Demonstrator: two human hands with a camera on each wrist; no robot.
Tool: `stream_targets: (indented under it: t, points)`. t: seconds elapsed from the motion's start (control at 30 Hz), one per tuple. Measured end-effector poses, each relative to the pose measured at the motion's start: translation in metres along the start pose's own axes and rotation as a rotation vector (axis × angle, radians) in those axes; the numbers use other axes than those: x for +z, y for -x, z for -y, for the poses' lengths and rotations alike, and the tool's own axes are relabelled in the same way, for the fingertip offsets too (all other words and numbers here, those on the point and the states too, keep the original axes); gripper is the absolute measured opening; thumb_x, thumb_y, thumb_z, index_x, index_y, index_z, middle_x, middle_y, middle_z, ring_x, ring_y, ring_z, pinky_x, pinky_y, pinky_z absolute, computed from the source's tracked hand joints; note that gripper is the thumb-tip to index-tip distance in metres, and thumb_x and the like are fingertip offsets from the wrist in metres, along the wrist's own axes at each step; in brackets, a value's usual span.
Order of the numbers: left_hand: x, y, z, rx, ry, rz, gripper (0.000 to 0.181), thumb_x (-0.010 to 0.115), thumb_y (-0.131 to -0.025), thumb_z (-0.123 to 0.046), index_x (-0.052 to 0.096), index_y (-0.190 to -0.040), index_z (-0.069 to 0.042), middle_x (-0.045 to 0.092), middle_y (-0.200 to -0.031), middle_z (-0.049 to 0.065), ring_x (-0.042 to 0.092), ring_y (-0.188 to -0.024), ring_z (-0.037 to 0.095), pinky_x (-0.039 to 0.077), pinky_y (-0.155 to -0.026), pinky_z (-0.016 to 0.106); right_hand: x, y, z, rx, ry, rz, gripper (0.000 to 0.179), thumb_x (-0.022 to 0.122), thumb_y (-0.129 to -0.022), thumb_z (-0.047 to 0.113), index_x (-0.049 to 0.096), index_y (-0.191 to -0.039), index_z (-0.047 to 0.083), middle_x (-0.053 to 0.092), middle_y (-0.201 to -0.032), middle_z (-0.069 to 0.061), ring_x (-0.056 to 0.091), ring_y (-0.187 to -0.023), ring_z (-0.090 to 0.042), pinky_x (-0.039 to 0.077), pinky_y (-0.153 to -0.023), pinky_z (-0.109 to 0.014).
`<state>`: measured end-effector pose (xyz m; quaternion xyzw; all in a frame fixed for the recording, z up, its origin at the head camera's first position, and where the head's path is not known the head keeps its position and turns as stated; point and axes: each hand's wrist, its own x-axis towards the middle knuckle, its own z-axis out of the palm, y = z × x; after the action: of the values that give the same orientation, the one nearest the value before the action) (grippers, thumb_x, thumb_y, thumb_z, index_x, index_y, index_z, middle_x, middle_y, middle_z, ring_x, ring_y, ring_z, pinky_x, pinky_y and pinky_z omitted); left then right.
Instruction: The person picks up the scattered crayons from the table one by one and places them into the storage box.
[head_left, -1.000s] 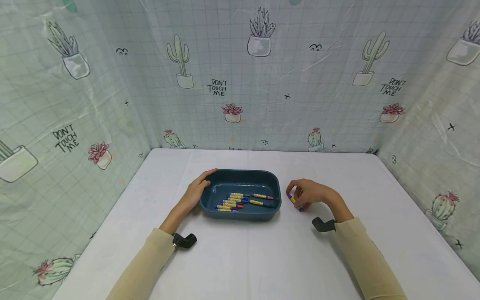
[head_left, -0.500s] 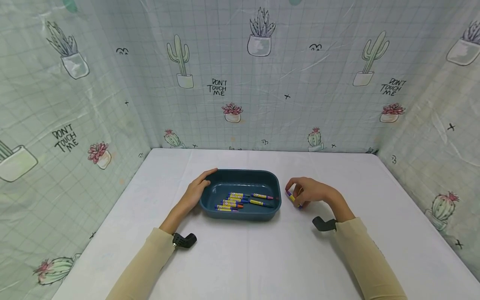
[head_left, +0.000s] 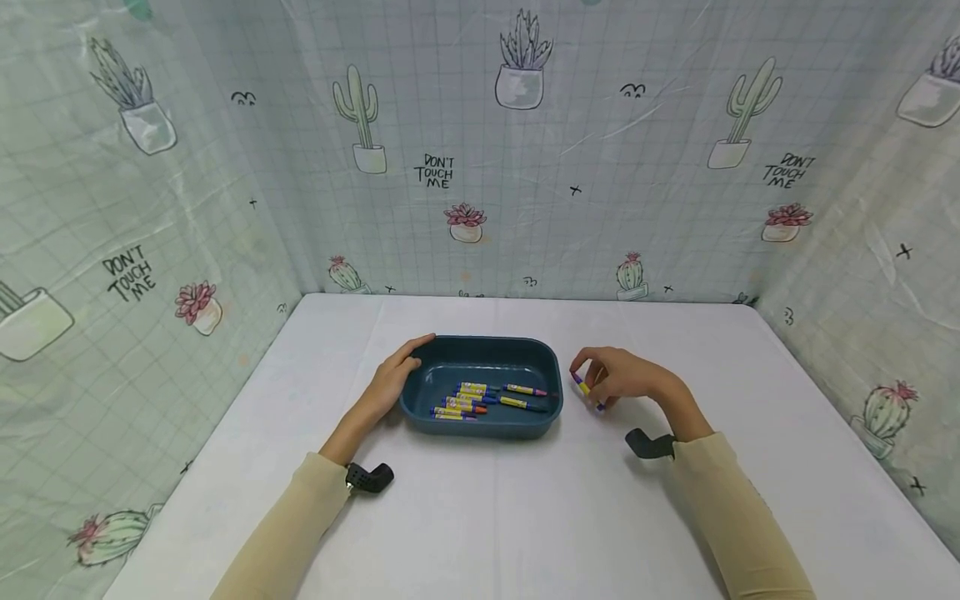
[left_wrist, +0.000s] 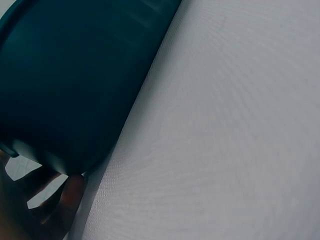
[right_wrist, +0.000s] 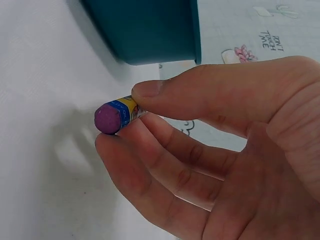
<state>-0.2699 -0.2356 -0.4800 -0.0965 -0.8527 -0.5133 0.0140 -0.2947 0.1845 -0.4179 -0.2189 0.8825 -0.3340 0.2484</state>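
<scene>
In the head view a dark teal plastic tray (head_left: 480, 427) sits mid-table. Several crayons (head_left: 468, 402) with yellow and blue wrappers lie in it, mostly grouped left of its middle. My left hand (head_left: 385, 387) grips the tray's left end, with the thumb over the rim; its fingers meet the end wall in the left wrist view. To the right of the tray, my right hand (head_left: 624, 375) pinches a purple crayon (right_wrist: 108, 119) between thumb and fingers. The crayon slants just above the tabletop, apart from the tray, and part of its wrapper is hidden by the fingers.
A white-covered table (head_left: 495, 517) bears the tray. Behind it and on both sides hangs a cloth backdrop (head_left: 570, 242) printed with cacti and lettering. Black wrist mounts (head_left: 648, 444) stick out from both forearms, close above the table.
My right hand has risen a little with the purple crayon, shifting slightly toward the far side. The left hand and the tray have stayed in place.
</scene>
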Motion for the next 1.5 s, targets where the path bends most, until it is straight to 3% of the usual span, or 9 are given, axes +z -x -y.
stream_targets:
  t: [0.3, 0.67, 0.9, 1.07, 1.33, 1.5]
  points:
    - [0.0, 0.0, 0.001, 0.0, 0.004, 0.006, 0.051, 0.039, -0.106, -0.021, 0.047, -0.155, -0.031, 0.039, -0.167, -0.001, 0.024, -0.16, 0.029, 0.017, -0.129, 0.061, -0.01, 0.004, 0.017, -0.075, 0.006, -0.016, 0.05, 0.068, -0.087, 0.001, 0.055, -0.136, 0.001, 0.066, -0.105, -0.019, 0.07, -0.079, -0.023, 0.065, -0.072, -0.04]
    - [-0.001, 0.0, 0.002, 0.008, 0.01, 0.006, 0.051, 0.038, -0.107, -0.019, 0.046, -0.156, -0.03, 0.038, -0.167, 0.0, 0.023, -0.16, 0.03, 0.016, -0.129, 0.061, -0.024, -0.011, 0.071, -0.212, 0.108, 0.032, 0.047, 0.064, -0.089, -0.004, 0.06, -0.135, 0.007, 0.069, -0.11, -0.022, 0.072, -0.089, -0.028, 0.065, -0.071, -0.039]
    - [-0.002, 0.0, 0.001, 0.002, 0.018, -0.002, 0.051, 0.038, -0.106, -0.019, 0.046, -0.156, -0.029, 0.038, -0.167, 0.001, 0.024, -0.16, 0.03, 0.016, -0.129, 0.06, -0.017, -0.042, 0.116, -0.252, 0.195, 0.169, 0.046, 0.061, -0.09, -0.003, 0.062, -0.133, 0.013, 0.068, -0.115, -0.024, 0.074, -0.088, -0.031, 0.063, -0.071, -0.039]
    - [-0.001, 0.0, 0.0, -0.001, 0.022, 0.008, 0.051, 0.038, -0.106, -0.019, 0.046, -0.156, -0.029, 0.038, -0.167, 0.0, 0.025, -0.16, 0.029, 0.017, -0.129, 0.059, -0.007, -0.069, 0.136, -0.269, 0.284, 0.255, 0.047, 0.063, -0.092, -0.003, 0.062, -0.137, 0.011, 0.07, -0.111, -0.018, 0.073, -0.087, -0.022, 0.063, -0.07, -0.034]
    - [-0.002, 0.0, -0.002, -0.011, 0.041, 0.017, 0.05, 0.039, -0.107, -0.021, 0.047, -0.155, -0.032, 0.039, -0.167, -0.001, 0.026, -0.16, 0.029, 0.017, -0.129, 0.06, 0.016, -0.104, 0.147, -0.223, 0.344, 0.313, 0.048, 0.067, -0.094, -0.002, 0.063, -0.14, 0.011, 0.072, -0.116, -0.018, 0.07, -0.086, -0.019, 0.063, -0.071, -0.035]
    - [-0.004, -0.001, 0.001, -0.017, 0.043, 0.021, 0.05, 0.039, -0.107, -0.022, 0.047, -0.155, -0.033, 0.038, -0.167, -0.001, 0.025, -0.16, 0.029, 0.017, -0.129, 0.061, 0.028, -0.117, 0.147, -0.223, 0.358, 0.336, 0.048, 0.067, -0.093, -0.003, 0.065, -0.138, 0.012, 0.074, -0.108, -0.011, 0.071, -0.082, -0.018, 0.063, -0.069, -0.034]
